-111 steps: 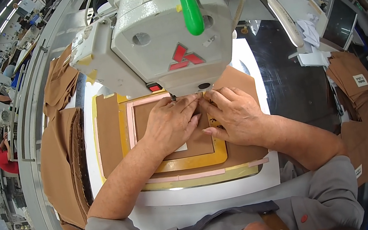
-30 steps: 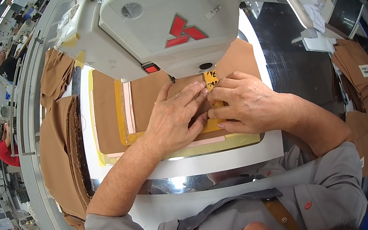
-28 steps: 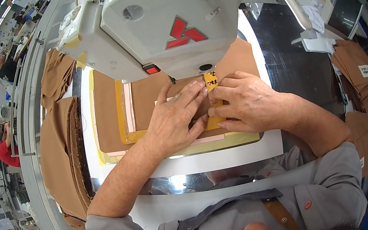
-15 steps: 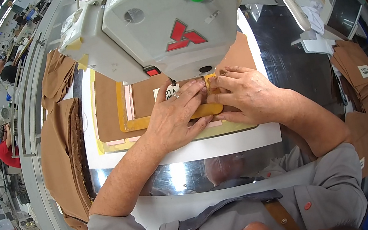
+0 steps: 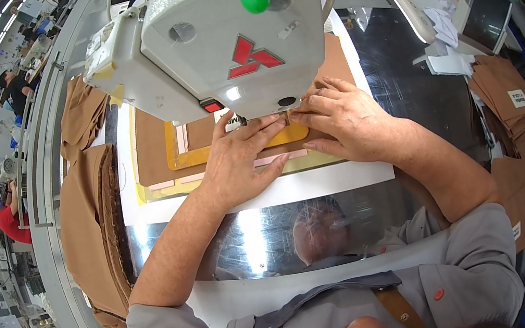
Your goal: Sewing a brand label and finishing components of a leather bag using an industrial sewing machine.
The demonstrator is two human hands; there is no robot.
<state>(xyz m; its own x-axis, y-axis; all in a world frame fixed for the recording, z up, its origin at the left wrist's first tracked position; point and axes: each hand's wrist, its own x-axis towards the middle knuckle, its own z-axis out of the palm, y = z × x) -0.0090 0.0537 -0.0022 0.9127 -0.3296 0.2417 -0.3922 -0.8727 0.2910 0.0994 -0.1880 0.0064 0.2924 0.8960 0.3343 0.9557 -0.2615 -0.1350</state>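
A white industrial sewing machine (image 5: 225, 24) with a green handle stands over a yellow template frame (image 5: 175, 159) on brown fabric pieces (image 5: 149, 148), with pink strips, a pale yellow backing and a white sheet (image 5: 172, 207) below. My left hand (image 5: 241, 160) lies open, fingers stretched over the frame's near part just under the machine head, thumb on the near strip. My right hand (image 5: 346, 122) rests open with slightly bent fingers on the frame's right end and the fabric, thumb out toward the left. The needle area is partly hidden by my fingers and the head.
Stacks of brown fabric lie at left (image 5: 86, 228) and right (image 5: 504, 95). A monitor (image 5: 483, 9), a white arm-like fixture (image 5: 405, 1) and a polished metal surface (image 5: 260, 234) surround the work. Co-workers (image 5: 8, 220) sit at machines along the far left.
The frame, fabric and white sheet have moved away from my body, further under the machine head, with both hands following; more of the polished metal now shows near me.
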